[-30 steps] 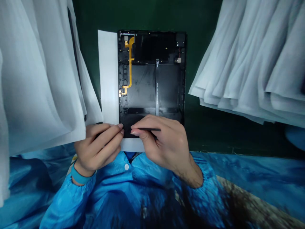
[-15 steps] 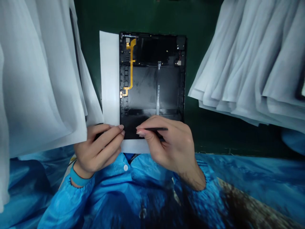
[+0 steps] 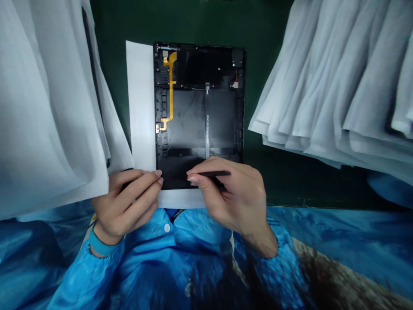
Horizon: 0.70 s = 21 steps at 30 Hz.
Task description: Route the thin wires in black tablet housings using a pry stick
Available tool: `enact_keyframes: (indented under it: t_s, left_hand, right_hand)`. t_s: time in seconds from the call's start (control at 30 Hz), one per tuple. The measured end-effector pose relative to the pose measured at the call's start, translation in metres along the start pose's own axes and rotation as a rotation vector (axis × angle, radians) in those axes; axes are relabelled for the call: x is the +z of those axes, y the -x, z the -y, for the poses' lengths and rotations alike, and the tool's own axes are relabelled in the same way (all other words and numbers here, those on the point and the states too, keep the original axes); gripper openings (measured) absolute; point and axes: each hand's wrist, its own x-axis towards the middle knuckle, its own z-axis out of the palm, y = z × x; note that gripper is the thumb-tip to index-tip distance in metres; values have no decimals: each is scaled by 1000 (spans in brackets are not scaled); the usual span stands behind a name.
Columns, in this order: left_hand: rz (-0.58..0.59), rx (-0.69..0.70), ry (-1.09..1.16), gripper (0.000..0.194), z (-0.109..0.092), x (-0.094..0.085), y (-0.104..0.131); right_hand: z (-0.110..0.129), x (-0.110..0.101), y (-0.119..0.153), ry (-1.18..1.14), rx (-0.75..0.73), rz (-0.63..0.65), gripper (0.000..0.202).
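Observation:
An open black tablet-like device (image 3: 190,120) lies on a white sheet (image 3: 140,107), its inside facing up. A yellow-orange flex cable (image 3: 171,94) runs down its left side, and a dark ribbon strip (image 3: 207,120) crosses its middle. My right hand (image 3: 230,193) pinches a thin dark tool (image 3: 214,174) over the device's lower part; the tool's tip is hidden by the fingers. At the lower left corner, the curled fingers of my left hand (image 3: 129,202) touch the device's edge. Something dark shows partly behind those fingers, too hidden to name.
White layered sheets (image 3: 48,107) hang or stand at the left, reaching over my left wrist area. More white layered sheets (image 3: 325,86) are at the right. A dark green work surface (image 3: 200,21) lies beneath the device.
The view has shifted slightly, so the device and sheets appear farther left. My right hand with the tool sits slightly farther right relative to the device. Both grips look the same.

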Motion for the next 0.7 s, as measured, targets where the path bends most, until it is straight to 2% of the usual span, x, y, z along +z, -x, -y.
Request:
enact_keyframes:
  t_s: [0.17, 0.3, 0.5, 0.7]
  left_hand:
    - [-2, 2, 11, 34, -1, 0, -3]
    - [2, -11, 19, 47, -2, 1, -3]
    - [21, -4, 3, 61, -3, -1, -4]
    - [34, -51, 18, 58, -3, -2, -5]
  right_hand:
    - [0, -1, 0, -2, 17, 2, 12]
    - [0, -5, 0, 10, 47, 2, 14]
    - [-2, -7, 1, 6, 15, -10, 14]
    - [-3, -9, 1, -34, 42, 8, 14]
